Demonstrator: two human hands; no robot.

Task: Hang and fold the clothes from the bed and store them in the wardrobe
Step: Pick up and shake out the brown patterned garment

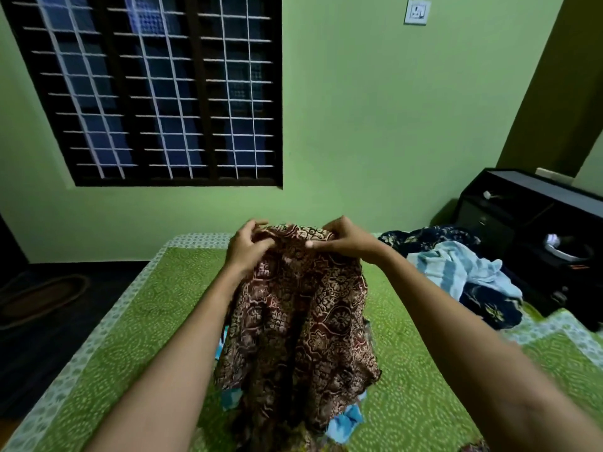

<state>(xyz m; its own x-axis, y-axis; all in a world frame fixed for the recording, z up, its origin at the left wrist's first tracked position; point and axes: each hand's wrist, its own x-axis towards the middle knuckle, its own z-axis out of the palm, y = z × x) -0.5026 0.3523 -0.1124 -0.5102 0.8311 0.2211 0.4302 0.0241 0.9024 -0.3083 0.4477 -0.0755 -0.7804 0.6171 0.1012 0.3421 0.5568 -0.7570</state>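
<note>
A brown patterned garment [306, 321] hangs lifted above the green bed [130, 337]. My left hand [249, 247] grips its top edge on the left, and my right hand [344, 241] pinches the same edge on the right. The cloth drapes down between my forearms. Under its lower hem lie blue clothes [346, 422], partly hidden. At the bed's far right, a light blue striped cloth [463, 269] lies on a dark navy floral garment [430, 238].
A dark cabinet [528, 210] stands to the right of the bed against the green wall. A barred window [156, 93] fills the upper left. A rug [42, 298] lies on the dark floor left of the bed. No wardrobe is in view.
</note>
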